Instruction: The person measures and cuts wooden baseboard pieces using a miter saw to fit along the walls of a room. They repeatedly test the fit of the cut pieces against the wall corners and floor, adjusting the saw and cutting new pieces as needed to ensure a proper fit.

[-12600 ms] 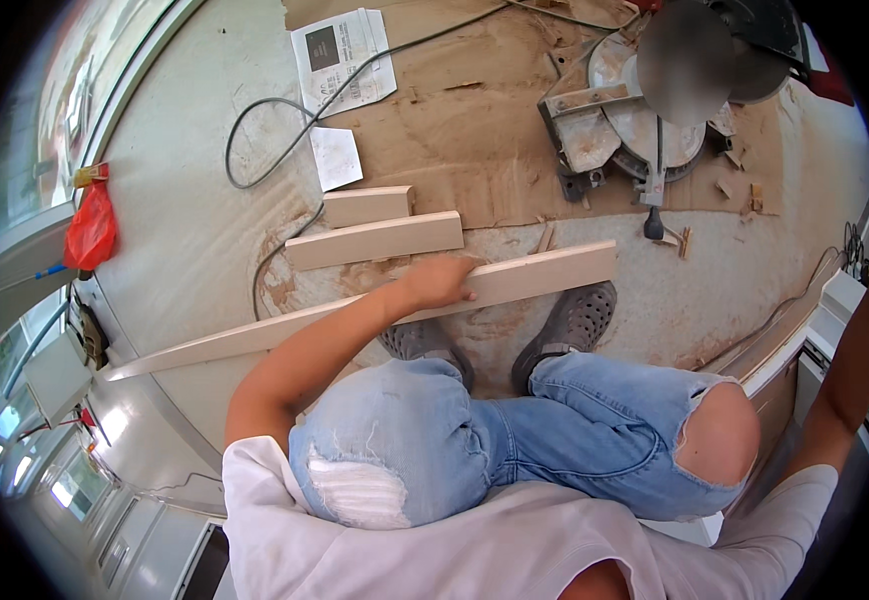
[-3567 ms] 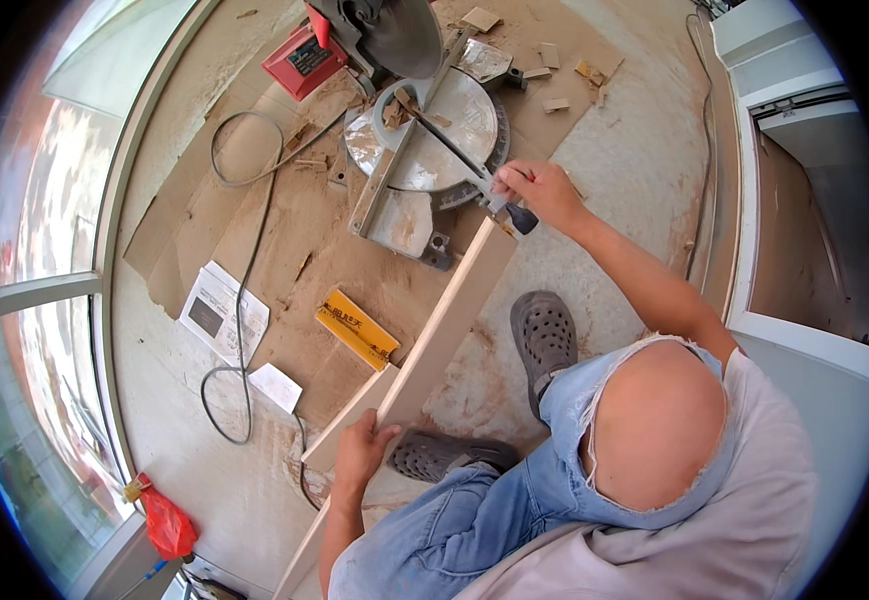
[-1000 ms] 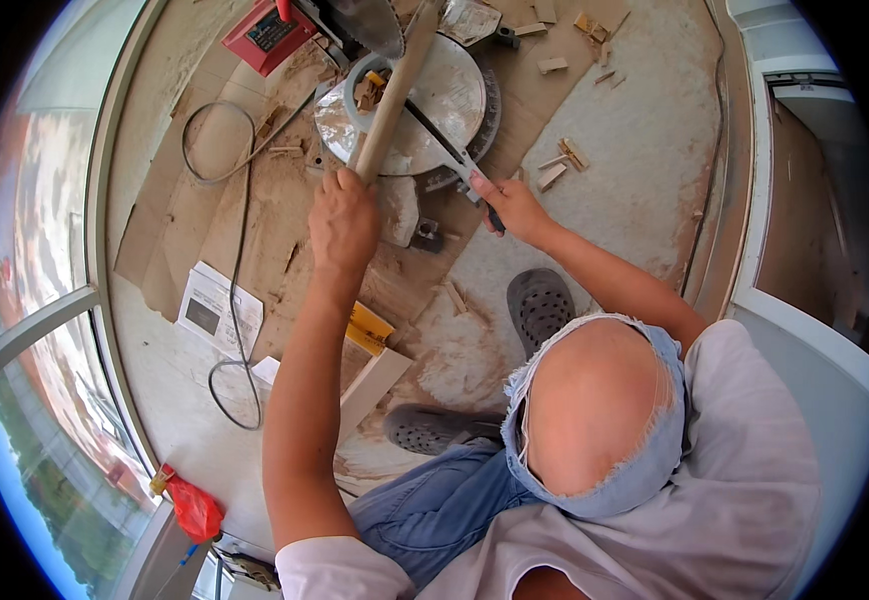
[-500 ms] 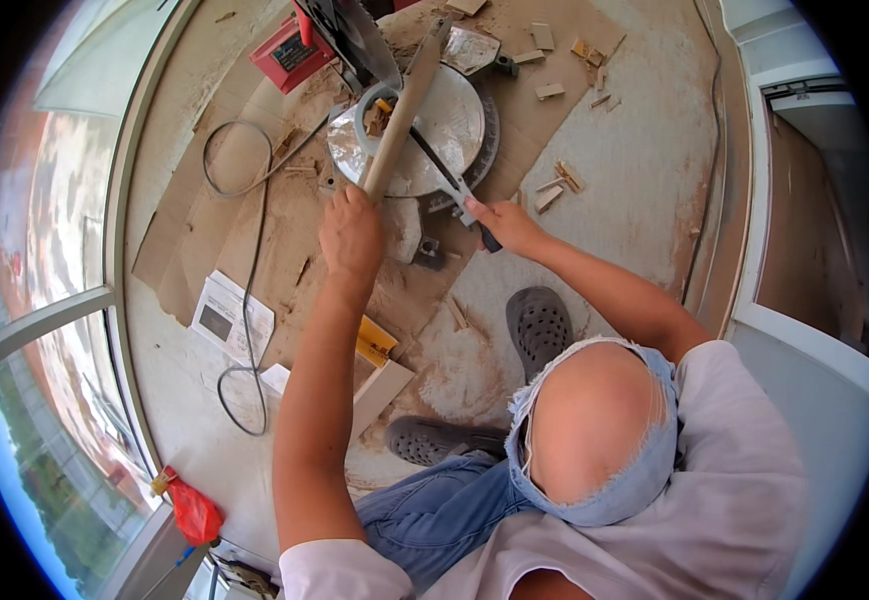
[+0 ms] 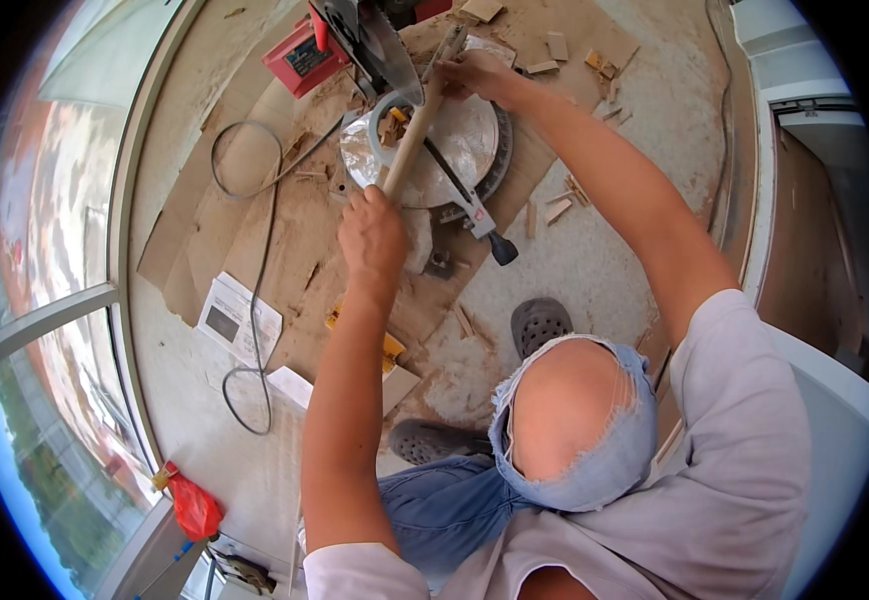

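Note:
A long, narrow wooden strip [image 5: 418, 137] lies across the round metal table [image 5: 470, 140] of a mitre saw. My left hand [image 5: 371, 235] is closed around the strip's near end. At its far end my right hand [image 5: 480, 78] bends its fingers over the strip, which hide part of it. The saw's toothed blade [image 5: 387, 55] is raised just left of the strip, beside the red motor housing [image 5: 303, 55]. On the near right of the saw table, the black-ended angle handle [image 5: 501, 248] sticks out with no hand on it.
Dusty cardboard [image 5: 190, 225] lies under the saw, with wood offcuts [image 5: 557, 45] scattered to its right. A grey cable [image 5: 267, 250] loops on the left, over a printed sheet [image 5: 240, 318]. Windows [image 5: 40, 270] stand at the left; my clogs [image 5: 541, 325] are on the floor.
My right hand has let go of the angle handle and moved up to the far end of the wooden strip. The left hand keeps its hold on the near end.

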`<state>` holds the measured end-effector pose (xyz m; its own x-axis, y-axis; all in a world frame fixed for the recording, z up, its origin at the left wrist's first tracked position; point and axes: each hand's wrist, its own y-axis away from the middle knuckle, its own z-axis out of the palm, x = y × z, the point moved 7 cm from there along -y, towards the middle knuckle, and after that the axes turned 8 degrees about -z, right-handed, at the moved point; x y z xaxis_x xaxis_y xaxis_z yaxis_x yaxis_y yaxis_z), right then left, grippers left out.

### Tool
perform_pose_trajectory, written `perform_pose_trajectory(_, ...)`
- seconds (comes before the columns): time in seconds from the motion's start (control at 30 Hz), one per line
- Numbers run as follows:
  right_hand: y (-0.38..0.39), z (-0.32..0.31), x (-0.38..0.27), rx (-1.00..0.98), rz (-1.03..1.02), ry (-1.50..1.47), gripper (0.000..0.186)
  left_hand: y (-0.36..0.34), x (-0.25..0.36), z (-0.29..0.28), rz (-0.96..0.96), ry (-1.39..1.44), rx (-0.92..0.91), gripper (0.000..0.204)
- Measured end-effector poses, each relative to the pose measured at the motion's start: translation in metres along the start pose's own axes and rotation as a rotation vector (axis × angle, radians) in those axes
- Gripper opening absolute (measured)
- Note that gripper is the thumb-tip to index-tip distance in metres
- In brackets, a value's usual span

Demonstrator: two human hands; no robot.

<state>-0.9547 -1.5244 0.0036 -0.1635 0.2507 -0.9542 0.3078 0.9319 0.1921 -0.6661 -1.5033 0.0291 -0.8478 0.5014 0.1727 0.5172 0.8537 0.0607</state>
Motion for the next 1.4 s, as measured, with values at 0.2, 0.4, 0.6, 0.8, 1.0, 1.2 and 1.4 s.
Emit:
perform_pose_trajectory(0.2,0.005,0.011,0.004,0.08,0.081,-0.04,0.04,-0.002,-0.004,0.005,0.0,-0.004,-0.024,0.019)
perform_pose_trajectory(0.4,0.002,0.007,0.014,0.135,0.093,-0.101,0.04,-0.006,0.0,0.007,0.009,-0.026,0.002,0.01)
perform_pose_trajectory(0.6,-0.001,0.002,0.023,0.049,0.172,-0.052,0.041,-0.007,0.0,0.007,0.02,0.037,-0.03,0.014)
perform_pose_trajectory(0.8,-0.003,-0.001,0.021,-0.051,0.203,-0.032,0.04,-0.011,0.003,0.01,0.027,0.002,-0.027,0.011)
perform_pose_trajectory(1.0,-0.01,-0.004,0.02,-0.122,0.19,0.028,0.045,-0.011,-0.004,0.012,-0.025,0.062,-0.061,0.021)
perform_pose_trajectory(1.2,-0.012,-0.007,0.03,-0.134,0.231,0.057,0.053,-0.005,-0.006,0.006,-0.024,0.058,-0.039,0.016)
perform_pose_trajectory(1.4,-0.012,-0.009,0.033,-0.15,0.199,0.065,0.048,-0.003,-0.011,0.008,-0.06,0.133,-0.023,0.02)
